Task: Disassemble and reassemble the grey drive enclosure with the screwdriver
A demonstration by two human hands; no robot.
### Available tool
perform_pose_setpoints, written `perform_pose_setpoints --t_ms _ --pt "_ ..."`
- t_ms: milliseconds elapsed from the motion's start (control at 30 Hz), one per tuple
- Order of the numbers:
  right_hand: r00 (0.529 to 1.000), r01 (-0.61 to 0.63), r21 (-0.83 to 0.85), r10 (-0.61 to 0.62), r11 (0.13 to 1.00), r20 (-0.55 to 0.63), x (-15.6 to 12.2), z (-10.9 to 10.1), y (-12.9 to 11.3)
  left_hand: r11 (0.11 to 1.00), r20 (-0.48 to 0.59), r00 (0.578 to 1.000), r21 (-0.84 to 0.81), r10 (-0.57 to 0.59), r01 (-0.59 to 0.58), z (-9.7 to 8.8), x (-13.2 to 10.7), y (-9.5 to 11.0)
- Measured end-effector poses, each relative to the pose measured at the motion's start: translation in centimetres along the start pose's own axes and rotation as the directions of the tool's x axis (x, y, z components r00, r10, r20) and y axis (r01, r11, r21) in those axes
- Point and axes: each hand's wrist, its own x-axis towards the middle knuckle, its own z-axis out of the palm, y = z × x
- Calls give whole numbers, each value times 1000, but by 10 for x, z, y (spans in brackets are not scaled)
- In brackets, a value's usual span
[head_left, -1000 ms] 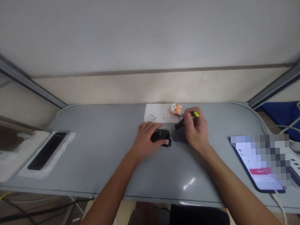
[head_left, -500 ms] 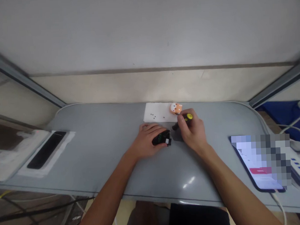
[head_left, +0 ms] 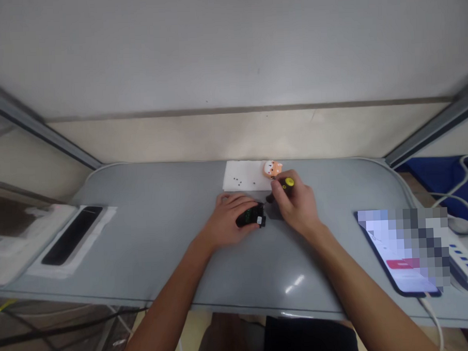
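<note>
My left hand (head_left: 225,220) is closed around a small black device (head_left: 252,215) with a white end, holding it on the grey table (head_left: 155,236). My right hand (head_left: 297,202) grips a black screwdriver with a yellow cap (head_left: 283,186), its tip angled down toward the device. Just behind both hands lies a white paper sheet (head_left: 244,176) carrying several tiny dark screws. An orange and white cartoon figurine (head_left: 273,168) sits at the sheet's right edge.
A black phone (head_left: 72,235) rests on white packaging at the left. At the right lies a lit phone (head_left: 396,254) with a cable, beside a white power strip (head_left: 464,261) and a blue cloth (head_left: 431,180). A beige wall rises behind the table.
My right hand has moved left with the screwdriver, closer to the device. My left hand has turned the device onto its edge and shifted slightly.
</note>
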Motion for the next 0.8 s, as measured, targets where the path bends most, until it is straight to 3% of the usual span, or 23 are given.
perform_pose_setpoints --t_ms 500,600,733,800 --pt "995 -12 13 11 1000 99 -1 2 -7 1000 3 1000 -29 0 0 0 1 1" --pt "982 -17 118 -6 993 189 5 3 -13 999 3 1000 -37 -5 5 0 2 1" --pt "945 13 329 -119 944 304 21 8 -19 999 -5 1000 -40 -21 21 2 1 -2" --pt "930 -65 466 -116 882 349 28 14 -18 999 -15 1000 -39 -26 25 4 1 -4"
